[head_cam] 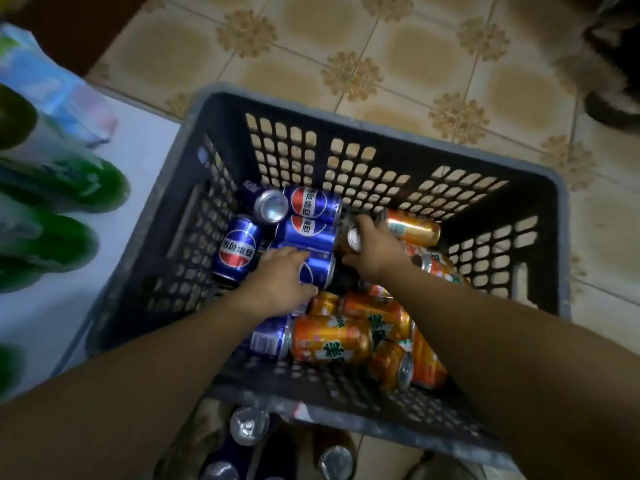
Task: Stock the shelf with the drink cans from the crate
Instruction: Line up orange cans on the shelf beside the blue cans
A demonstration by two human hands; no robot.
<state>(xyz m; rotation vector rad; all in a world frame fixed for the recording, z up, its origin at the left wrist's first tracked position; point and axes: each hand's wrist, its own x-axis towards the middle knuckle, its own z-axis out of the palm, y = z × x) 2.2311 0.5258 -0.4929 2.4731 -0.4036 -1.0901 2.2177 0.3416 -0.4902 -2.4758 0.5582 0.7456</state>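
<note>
While orange cans (330,339) lie at the near side of the crate (346,128), the left hand (280,282) has its grip curled on a blue can (320,268) in the crate's middle, and, slightly farther in, the right hand (377,251) has its grip round another can (354,239).

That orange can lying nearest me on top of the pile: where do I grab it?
Probably best to take the orange can around mid-body from straight above, grip spanning its width. It lies on its side, long axis left to right, upper face exposed. The front blue can butts its left end, so the ends are poor holds.
</note>
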